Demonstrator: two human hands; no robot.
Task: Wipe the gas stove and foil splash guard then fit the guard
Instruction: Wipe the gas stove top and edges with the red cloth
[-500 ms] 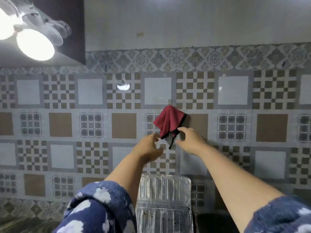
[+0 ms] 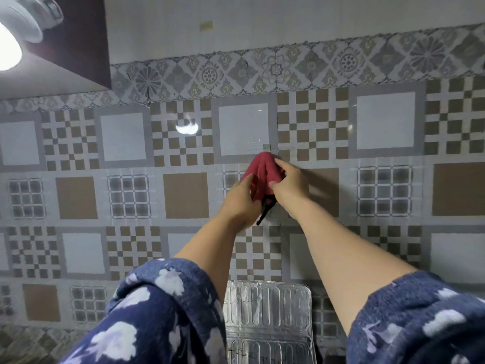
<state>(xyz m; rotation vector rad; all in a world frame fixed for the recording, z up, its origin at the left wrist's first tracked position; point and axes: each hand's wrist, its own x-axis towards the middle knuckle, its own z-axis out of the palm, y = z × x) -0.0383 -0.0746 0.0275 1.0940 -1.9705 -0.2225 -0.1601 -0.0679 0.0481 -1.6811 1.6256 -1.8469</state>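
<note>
A red cloth (image 2: 261,174) with a black edge hangs from a small clear hook (image 2: 267,146) on the tiled wall. My left hand (image 2: 240,199) grips its left side and my right hand (image 2: 287,183) grips its right side, bunching it between them. A black strip of the cloth dangles below my hands. The ribbed foil splash guard (image 2: 267,308) stands upright against the wall at the bottom centre, between my blue patterned sleeves. The gas stove is out of view.
A patterned tile wall (image 2: 385,190) fills the view. A dark cabinet (image 2: 84,40) with a bright lamp (image 2: 8,48) under it hangs at the upper left. A strip of patterned counter (image 2: 31,342) shows at the bottom left.
Both hands have moved up and closed around the red cloth, bunching it; before, only their fingertips were at its lower corner. The view has shifted slightly upward.
</note>
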